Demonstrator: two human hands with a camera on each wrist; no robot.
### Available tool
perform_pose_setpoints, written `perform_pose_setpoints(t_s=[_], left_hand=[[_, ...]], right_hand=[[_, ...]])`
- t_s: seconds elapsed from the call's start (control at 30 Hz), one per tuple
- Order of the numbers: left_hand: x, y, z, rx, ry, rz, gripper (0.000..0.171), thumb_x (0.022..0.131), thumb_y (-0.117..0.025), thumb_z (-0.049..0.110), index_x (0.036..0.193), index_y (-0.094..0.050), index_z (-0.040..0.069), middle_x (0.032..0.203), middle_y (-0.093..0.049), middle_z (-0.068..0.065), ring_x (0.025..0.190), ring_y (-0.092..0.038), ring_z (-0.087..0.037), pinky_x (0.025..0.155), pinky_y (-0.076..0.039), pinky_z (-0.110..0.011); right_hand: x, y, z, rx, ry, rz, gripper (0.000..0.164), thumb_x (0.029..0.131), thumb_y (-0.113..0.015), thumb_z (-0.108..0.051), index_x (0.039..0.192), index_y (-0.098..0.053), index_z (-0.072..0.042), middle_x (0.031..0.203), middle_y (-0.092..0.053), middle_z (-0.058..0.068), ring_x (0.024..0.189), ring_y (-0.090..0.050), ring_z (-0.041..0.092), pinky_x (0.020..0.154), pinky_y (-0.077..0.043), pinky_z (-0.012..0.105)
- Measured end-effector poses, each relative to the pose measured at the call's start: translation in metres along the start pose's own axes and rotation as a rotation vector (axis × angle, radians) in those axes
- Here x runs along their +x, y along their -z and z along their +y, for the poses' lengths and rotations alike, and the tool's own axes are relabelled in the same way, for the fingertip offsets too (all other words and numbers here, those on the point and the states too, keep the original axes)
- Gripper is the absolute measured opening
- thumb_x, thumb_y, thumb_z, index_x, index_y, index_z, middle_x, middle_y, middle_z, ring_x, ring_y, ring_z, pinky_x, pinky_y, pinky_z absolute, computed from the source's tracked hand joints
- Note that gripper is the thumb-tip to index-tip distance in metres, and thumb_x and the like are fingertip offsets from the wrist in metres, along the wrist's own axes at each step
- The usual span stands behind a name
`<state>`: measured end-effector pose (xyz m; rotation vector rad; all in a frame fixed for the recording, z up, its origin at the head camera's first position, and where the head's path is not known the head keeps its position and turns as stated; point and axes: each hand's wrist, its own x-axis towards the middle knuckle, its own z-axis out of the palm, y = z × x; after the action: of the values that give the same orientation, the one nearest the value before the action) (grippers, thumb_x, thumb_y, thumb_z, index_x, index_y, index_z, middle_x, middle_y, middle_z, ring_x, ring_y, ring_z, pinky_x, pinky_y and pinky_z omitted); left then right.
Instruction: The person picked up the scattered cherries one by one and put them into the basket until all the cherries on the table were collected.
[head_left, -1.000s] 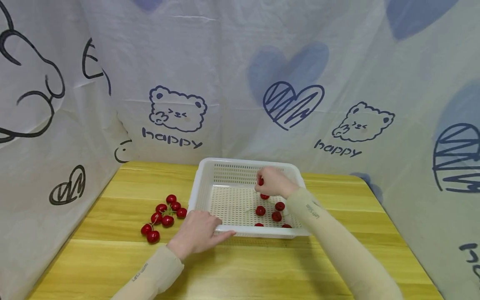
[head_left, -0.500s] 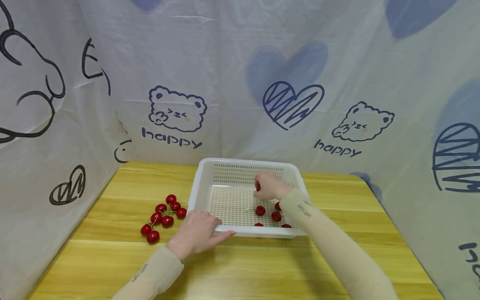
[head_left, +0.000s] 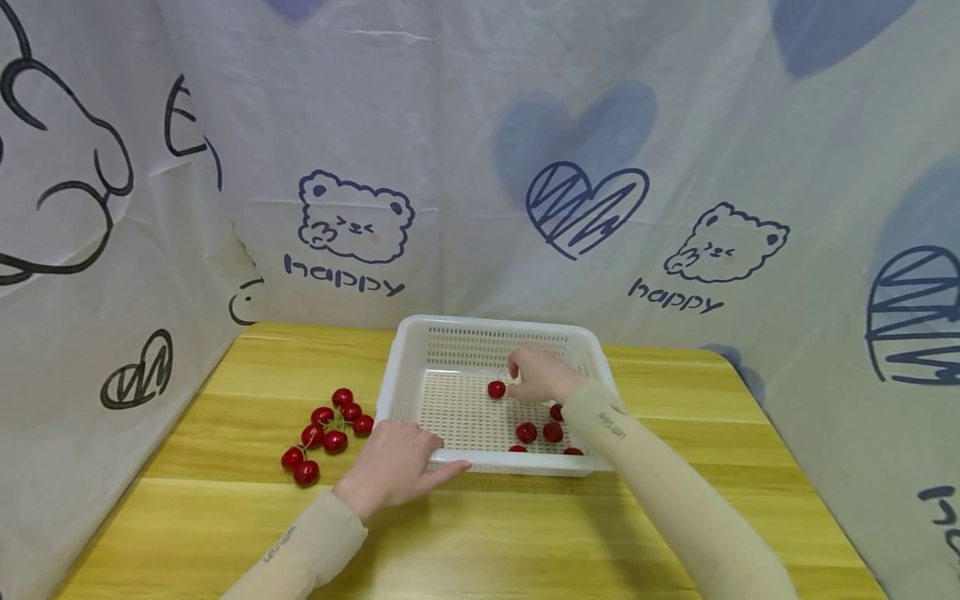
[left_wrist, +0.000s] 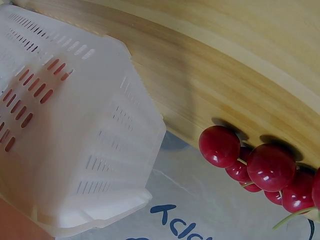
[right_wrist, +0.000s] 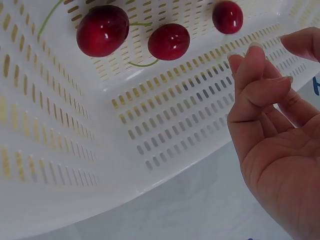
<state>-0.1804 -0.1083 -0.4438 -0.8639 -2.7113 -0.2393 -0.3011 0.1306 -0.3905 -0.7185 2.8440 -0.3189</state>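
Observation:
A white slotted plastic basket (head_left: 405, 387) stands on the table with several red cherries inside. My left hand (head_left: 393, 462) grips its front left corner, thumb along the outside of the front rim. My right hand (head_left: 542, 375) is inside the basket, fingers bent and thumb apart, nothing held between them in the right wrist view. One cherry (head_left: 497, 389) lies just left of its fingertips. Other cherries, such as this cherry (head_left: 527, 432), lie toward the front right, partly hidden by the right forearm and front rim. Left of the basket lies a bunch of stemmed cherries (head_left: 335, 442).
The wooden table (head_left: 480, 533) carries everything. White cloth (head_left: 465, 250) with heart and bear drawings hangs behind and along both sides. The basket's raised walls surround the right hand.
My right hand has lowered into the basket and let go of a cherry, which sits left of the fingertips. A cherry nearer the front has shifted slightly. The left hand stays put.

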Motion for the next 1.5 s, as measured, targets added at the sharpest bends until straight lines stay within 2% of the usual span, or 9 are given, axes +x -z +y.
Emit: perform_pose_setpoints(t_s=[0.13, 0.3, 0.5, 0.67, 0.8, 1.0, 1.17, 1.33, 1.5], left_hand=[[0.001, 0.001, 0.000, 0.007, 0.000, 0.004, 0.060, 0.089, -0.035, 0.070, 0.066, -0.062, 0.022, 0.045, -0.035, 0.014, 0.038, -0.032, -0.003, 0.036, -0.028, -0.021], [0.001, 0.002, -0.001, 0.005, 0.006, -0.002, 0.059, 0.089, -0.034, 0.071, 0.063, -0.058, 0.024, 0.045, -0.035, 0.013, 0.038, -0.033, -0.004, 0.037, -0.029, -0.022], [0.001, 0.001, -0.001, -0.007, -0.002, -0.006, 0.059, 0.089, -0.035, 0.070, 0.064, -0.059, 0.023, 0.046, -0.037, 0.014, 0.039, -0.034, -0.003, 0.038, -0.030, -0.021], [0.000, 0.001, 0.000, 0.012, 0.006, -0.024, 0.057, 0.089, -0.034, 0.071, 0.058, -0.049, 0.025, 0.044, -0.035, 0.013, 0.040, -0.034, -0.004, 0.039, -0.030, -0.022], [0.000, 0.002, 0.000, 0.008, 0.007, -0.023, 0.058, 0.089, -0.034, 0.071, 0.061, -0.054, 0.025, 0.045, -0.035, 0.013, 0.040, -0.034, -0.004, 0.039, -0.030, -0.022], [0.000, 0.002, 0.002, -0.003, 0.005, -0.018, 0.060, 0.089, -0.036, 0.070, 0.070, -0.065, 0.021, 0.045, -0.035, 0.014, 0.038, -0.033, -0.003, 0.037, -0.029, -0.021], [0.001, 0.002, 0.002, -0.020, -0.012, -0.028, 0.057, 0.089, -0.036, 0.070, 0.063, -0.057, 0.024, 0.047, -0.038, 0.014, 0.042, -0.037, -0.004, 0.041, -0.033, -0.023], [0.007, -0.001, 0.006, -0.036, -0.043, -0.062, 0.057, 0.090, -0.033, 0.069, 0.063, -0.055, 0.024, 0.049, -0.040, 0.014, 0.044, -0.040, -0.004, 0.044, -0.037, -0.023], [0.013, 0.000, 0.013, -0.106, -0.076, -0.088, 0.057, 0.091, -0.036, 0.067, 0.072, -0.063, 0.021, 0.053, -0.043, 0.014, 0.048, -0.042, -0.004, 0.050, -0.041, -0.024]], right_hand=[[-0.005, 0.003, 0.000, -0.016, 0.015, 0.023, 0.012, 0.081, -0.065, -0.018, 0.088, -0.061, -0.009, 0.073, -0.057, 0.002, 0.060, -0.052, 0.014, 0.056, -0.044, 0.028], [-0.018, 0.008, 0.000, -0.011, 0.085, 0.086, 0.010, 0.083, -0.063, -0.018, 0.087, -0.062, -0.008, 0.070, -0.057, -0.001, 0.062, -0.052, 0.013, 0.059, -0.046, 0.029], [-0.046, 0.009, 0.003, -0.002, 0.122, 0.154, 0.009, 0.085, -0.062, -0.022, 0.084, -0.061, -0.013, 0.076, -0.059, -0.004, 0.066, -0.053, 0.011, 0.061, -0.047, 0.028], [-0.071, 0.010, 0.005, 0.008, 0.149, 0.216, 0.010, 0.086, -0.063, -0.023, 0.082, -0.061, -0.013, 0.076, -0.060, -0.003, 0.065, -0.053, 0.010, 0.060, -0.047, 0.028], [-0.091, 0.009, 0.010, 0.015, 0.149, 0.225, 0.011, 0.086, -0.063, -0.025, 0.081, -0.060, -0.015, 0.073, -0.058, -0.005, 0.060, -0.051, 0.009, 0.057, -0.046, 0.026], [-0.121, -0.006, 0.018, 0.052, 0.127, 0.209, 0.017, 0.091, -0.061, -0.039, 0.084, -0.061, -0.022, 0.076, -0.059, -0.011, 0.062, -0.052, 0.003, 0.059, -0.048, 0.025], [-0.139, -0.026, 0.020, 0.089, 0.134, 0.163, 0.035, 0.092, -0.048, -0.055, 0.087, -0.062, -0.024, 0.076, -0.059, -0.012, 0.066, -0.054, 0.006, 0.062, -0.048, 0.028], [-0.148, -0.042, 0.024, 0.056, 0.132, 0.222, 0.047, 0.091, -0.043, -0.062, 0.094, -0.066, -0.021, 0.082, -0.061, -0.014, 0.079, -0.059, 0.009, 0.072, -0.050, 0.034], [-0.151, -0.054, 0.027, -0.038, 0.121, 0.295, 0.043, 0.090, -0.044, -0.064, 0.080, -0.060, -0.025, 0.063, -0.050, -0.016, 0.062, -0.049, 0.005, 0.055, -0.042, 0.028]])
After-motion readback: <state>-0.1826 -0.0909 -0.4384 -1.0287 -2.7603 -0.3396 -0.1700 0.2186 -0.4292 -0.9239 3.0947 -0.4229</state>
